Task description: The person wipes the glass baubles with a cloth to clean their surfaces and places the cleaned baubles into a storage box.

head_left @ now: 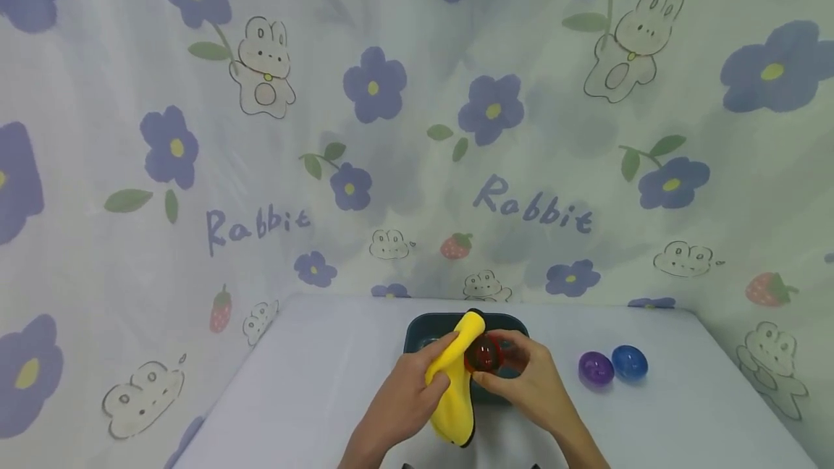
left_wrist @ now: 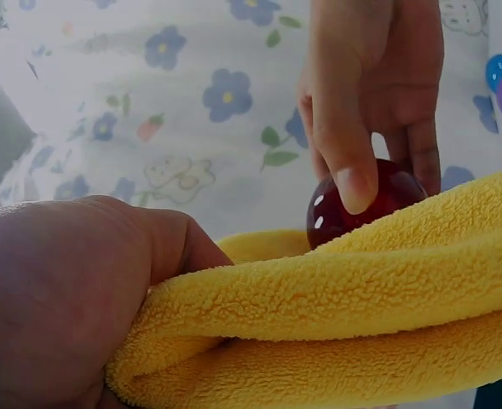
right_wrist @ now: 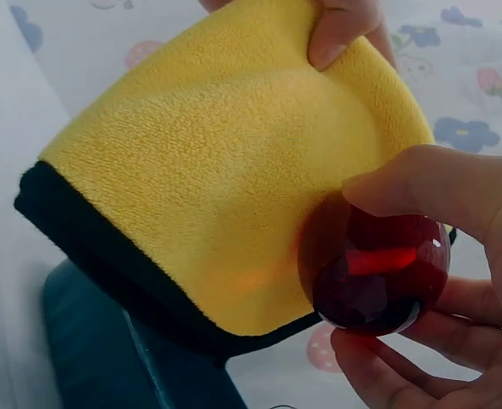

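My left hand [head_left: 407, 389] grips a folded yellow plush cloth [head_left: 454, 411] with a black border, thumb on the near side. Between the thumb and fingers of my right hand [head_left: 537, 382] is a glossy, see-through dark red ball [right_wrist: 383, 277]. Both hands are above a dark teal bin [head_left: 417, 324]. In the right wrist view the ball overlaps the lower right part of the cloth [right_wrist: 208, 170], with the right thumb along its top. The left wrist view shows the ball [left_wrist: 331, 213] partly hidden behind the fold.
A purple ball [head_left: 596, 368] and a blue ball [head_left: 629, 362] lie side by side on the white table [head_left: 300, 382], right of the bin. Behind the table hangs a curtain [head_left: 417, 165] printed with flowers and rabbits. Hands and cloth cover much of the bin.
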A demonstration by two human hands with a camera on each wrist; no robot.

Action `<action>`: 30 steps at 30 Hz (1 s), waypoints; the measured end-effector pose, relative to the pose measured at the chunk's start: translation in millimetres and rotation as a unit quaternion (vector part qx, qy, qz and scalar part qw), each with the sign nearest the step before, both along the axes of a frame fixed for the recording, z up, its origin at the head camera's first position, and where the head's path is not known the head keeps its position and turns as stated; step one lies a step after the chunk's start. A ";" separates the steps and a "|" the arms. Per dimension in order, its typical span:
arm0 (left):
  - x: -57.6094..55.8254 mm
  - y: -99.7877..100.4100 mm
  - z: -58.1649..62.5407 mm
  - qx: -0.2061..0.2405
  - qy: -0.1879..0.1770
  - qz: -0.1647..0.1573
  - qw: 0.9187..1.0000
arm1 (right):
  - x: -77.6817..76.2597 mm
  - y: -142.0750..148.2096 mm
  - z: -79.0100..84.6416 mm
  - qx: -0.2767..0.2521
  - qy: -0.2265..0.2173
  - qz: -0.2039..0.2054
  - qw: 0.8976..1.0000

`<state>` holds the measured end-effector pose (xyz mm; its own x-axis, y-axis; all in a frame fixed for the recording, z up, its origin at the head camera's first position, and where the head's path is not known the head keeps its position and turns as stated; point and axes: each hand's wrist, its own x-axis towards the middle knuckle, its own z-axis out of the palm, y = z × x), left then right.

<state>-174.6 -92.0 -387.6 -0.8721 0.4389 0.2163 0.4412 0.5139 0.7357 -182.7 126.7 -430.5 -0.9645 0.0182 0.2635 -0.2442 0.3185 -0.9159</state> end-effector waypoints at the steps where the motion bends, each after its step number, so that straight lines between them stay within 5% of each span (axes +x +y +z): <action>1: -1.0 0.3 0.7 0.000 0.010 0.002 1.000 | -1.2 -0.1 0.5 0.007 0.002 0.000 1.000; 7: -4.3 1.8 2.7 -0.002 0.040 0.010 0.999 | -3.9 -2.3 3.2 0.033 0.018 0.015 0.999; 30: -6.8 2.9 -4.8 0.002 0.029 -0.017 0.999 | 13.6 -9.2 7.6 0.026 0.039 0.096 0.994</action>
<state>-181.4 -89.1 -392.3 -0.8427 0.4665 0.2687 0.5004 0.4948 0.7105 -169.0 117.5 -423.0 -0.9251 -0.1800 0.3342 -0.3755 0.3056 -0.8750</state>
